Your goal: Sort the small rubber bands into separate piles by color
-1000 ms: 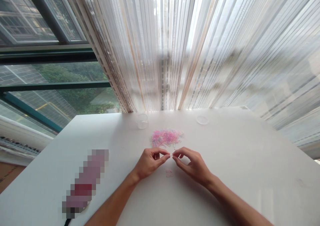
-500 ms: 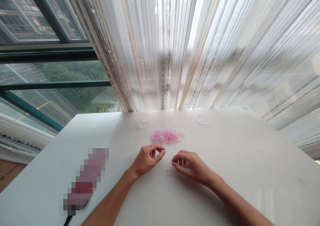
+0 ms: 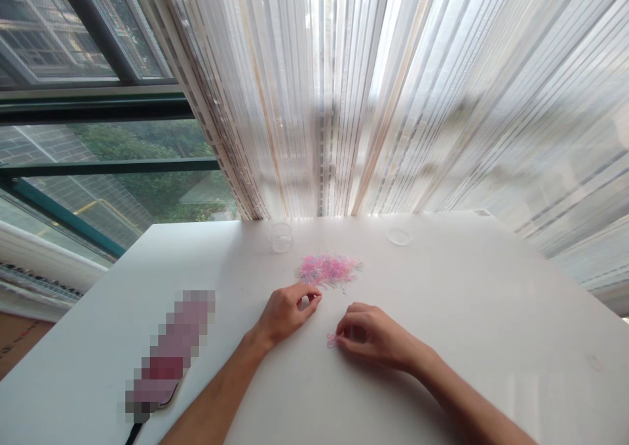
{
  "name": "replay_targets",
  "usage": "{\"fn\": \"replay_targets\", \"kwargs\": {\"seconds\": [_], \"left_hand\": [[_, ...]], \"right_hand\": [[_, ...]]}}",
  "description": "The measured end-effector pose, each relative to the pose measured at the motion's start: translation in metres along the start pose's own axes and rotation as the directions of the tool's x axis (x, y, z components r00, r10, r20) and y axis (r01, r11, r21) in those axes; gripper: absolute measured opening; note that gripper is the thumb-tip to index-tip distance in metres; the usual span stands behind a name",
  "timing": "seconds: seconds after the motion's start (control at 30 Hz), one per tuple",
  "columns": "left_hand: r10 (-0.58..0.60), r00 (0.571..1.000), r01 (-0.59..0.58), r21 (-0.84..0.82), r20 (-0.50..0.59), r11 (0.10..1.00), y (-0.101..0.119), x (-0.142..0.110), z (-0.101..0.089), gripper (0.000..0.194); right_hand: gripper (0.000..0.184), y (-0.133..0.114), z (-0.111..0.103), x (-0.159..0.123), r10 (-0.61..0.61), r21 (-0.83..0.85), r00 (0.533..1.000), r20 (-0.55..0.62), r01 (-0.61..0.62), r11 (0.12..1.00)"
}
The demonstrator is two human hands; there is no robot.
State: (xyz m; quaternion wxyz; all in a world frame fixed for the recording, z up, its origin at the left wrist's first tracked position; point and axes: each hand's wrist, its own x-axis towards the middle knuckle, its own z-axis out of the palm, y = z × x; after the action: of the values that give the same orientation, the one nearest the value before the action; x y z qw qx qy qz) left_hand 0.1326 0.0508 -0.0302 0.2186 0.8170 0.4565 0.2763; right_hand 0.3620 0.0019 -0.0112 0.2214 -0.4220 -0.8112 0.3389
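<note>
On the left of the desk [image 3: 275, 399], lying slantwise, a long pixelated object [image 3: 167, 350]. Next, the left hand [image 3: 282, 314], with thumb and index finger curved into a narrow ring; cannot tell if holding something. Just beyond, a pile of thin pink and pale loops [image 3: 328, 269], flat, with long axis running left to right. Nearer, a few pink loops [image 3: 331, 341], too small for telling their direction. At these, the right hand [image 3: 386, 337], with fingertips brought narrowly together; cannot tell whether pinching a loop. Farther behind, a clear lid [image 3: 400, 236].
</note>
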Motion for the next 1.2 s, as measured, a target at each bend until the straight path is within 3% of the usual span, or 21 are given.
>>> {"fn": "replay_targets", "kwargs": {"seconds": [0.23,0.4,0.53,0.67,0.8,0.93,1.2], "left_hand": [[-0.007,1.000,0.007,-0.021,0.000,1.000,0.003,0.000,0.001,0.016],[-0.007,1.000,0.007,-0.025,-0.004,1.000,0.003,0.000,0.001,0.015],[-0.006,1.000,0.006,-0.011,0.002,1.000,0.002,0.000,0.001,0.015],[-0.012,1.000,0.011,-0.024,-0.011,1.000,0.003,0.000,0.001,0.015],[-0.008,1.000,0.008,0.011,-0.004,1.000,0.003,0.000,0.001,0.016],[0.001,1.000,-0.001,0.024,-0.005,1.000,0.002,0.000,0.001,0.016],[-0.004,1.000,0.004,0.009,-0.015,1.000,0.003,0.001,0.003,0.015]], "right_hand": [[0.012,0.003,0.000,0.000,-0.021,0.030,1.000,-0.006,0.021,0.999],[0.011,0.008,-0.002,0.003,-0.042,0.031,0.996,-0.076,0.044,0.999],[0.012,0.019,-0.004,0.008,-0.038,-0.036,0.972,-0.231,0.031,0.999],[0.014,0.038,-0.008,0.013,-0.004,-0.078,0.916,-0.401,-0.030,0.996],[0.016,0.052,-0.012,0.015,0.047,-0.096,0.868,-0.494,-0.108,0.989],[0.014,0.056,-0.013,0.018,0.061,-0.107,0.860,-0.507,-0.133,0.985],[0.009,0.046,-0.001,0.025,0.011,-0.162,0.898,-0.440,-0.091,0.983]]}}
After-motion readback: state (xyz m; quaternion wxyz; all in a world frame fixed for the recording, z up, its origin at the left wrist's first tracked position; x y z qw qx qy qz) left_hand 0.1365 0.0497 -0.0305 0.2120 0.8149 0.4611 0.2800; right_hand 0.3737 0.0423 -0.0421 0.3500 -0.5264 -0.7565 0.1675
